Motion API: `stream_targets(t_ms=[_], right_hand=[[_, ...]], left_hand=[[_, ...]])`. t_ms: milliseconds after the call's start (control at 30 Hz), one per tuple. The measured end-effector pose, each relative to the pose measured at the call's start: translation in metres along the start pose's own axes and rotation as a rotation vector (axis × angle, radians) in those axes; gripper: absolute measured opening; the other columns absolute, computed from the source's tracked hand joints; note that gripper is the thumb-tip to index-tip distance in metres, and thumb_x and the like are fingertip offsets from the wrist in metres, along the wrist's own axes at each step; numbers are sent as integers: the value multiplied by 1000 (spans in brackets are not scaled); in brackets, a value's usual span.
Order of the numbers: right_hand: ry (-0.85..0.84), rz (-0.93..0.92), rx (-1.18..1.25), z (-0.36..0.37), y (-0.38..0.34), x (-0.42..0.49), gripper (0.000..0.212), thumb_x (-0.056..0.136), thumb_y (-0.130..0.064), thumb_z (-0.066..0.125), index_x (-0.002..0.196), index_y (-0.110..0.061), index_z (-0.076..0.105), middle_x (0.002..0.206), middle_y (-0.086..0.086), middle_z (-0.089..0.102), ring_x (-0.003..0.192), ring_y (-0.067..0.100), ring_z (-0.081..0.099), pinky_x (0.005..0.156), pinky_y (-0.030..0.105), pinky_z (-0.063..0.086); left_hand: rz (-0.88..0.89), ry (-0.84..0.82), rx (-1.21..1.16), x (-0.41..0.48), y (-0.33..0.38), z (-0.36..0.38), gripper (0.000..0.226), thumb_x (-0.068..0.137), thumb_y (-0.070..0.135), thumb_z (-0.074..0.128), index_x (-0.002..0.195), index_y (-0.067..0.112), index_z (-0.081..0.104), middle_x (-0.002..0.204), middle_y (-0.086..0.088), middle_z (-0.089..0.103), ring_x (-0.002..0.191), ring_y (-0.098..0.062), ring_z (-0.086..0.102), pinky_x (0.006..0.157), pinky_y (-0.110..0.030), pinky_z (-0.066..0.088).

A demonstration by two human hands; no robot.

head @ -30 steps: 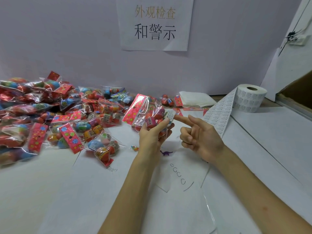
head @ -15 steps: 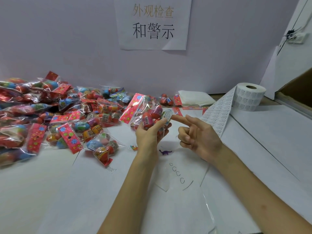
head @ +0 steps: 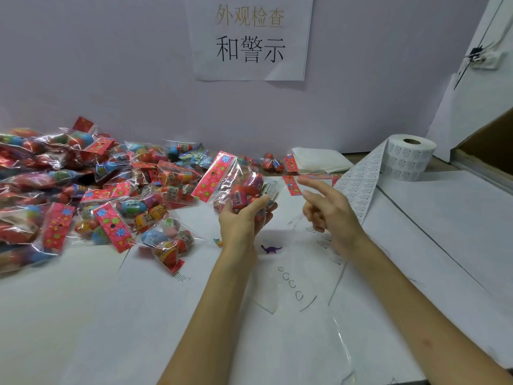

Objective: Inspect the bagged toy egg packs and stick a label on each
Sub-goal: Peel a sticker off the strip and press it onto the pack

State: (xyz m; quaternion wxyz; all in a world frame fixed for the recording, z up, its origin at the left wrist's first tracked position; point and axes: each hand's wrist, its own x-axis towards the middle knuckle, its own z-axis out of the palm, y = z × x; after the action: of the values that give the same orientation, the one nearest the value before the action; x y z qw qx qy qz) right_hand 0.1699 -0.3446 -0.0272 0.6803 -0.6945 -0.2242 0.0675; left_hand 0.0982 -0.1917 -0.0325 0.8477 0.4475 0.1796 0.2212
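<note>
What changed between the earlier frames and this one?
The right hand pulled its fingertip off the white label and drew back to the right, holding nothing. The label stays stuck on the egg pack. The left hand keeps its grip on that pack; the label roll and the pile of packs lie as before.

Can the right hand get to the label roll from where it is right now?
Probably yes. The right hand holds nothing and hovers beside the unrolled label strip, which runs back to the label roll. Nothing stands between them; the left hand holds the egg pack.
</note>
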Motion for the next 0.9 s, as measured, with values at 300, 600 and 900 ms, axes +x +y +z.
stream_targets(t_ms=[300, 600, 900], right_hand=[[-28, -29, -74, 5, 2, -2, 50, 80, -36, 81, 126, -28, 64, 95, 5, 63, 67, 12, 62, 57, 31, 48], [44, -80, -46, 7, 6, -2, 15, 88, -24, 78, 100, -16, 73, 73, -6, 63, 53, 18, 48, 48, 29, 43], [-5, -50, 79, -1, -1, -2, 36, 76, -37, 77, 90, -4, 72, 72, 11, 63, 56, 22, 52, 52, 28, 46]], left_hand=[[27, -147, 185, -7, -5, 6, 43, 80, 6, 84, 119, 3, 66, 99, -13, 79, 90, -28, 78, 73, -27, 61], [52, -191, 285, -13, -7, 10, 41, 82, 9, 83, 119, 5, 66, 96, -15, 78, 87, -26, 78, 74, -28, 60], [-46, -237, 244, -14, -3, 11, 48, 83, 7, 80, 126, -2, 62, 109, -21, 75, 90, -28, 77, 77, -32, 60]])
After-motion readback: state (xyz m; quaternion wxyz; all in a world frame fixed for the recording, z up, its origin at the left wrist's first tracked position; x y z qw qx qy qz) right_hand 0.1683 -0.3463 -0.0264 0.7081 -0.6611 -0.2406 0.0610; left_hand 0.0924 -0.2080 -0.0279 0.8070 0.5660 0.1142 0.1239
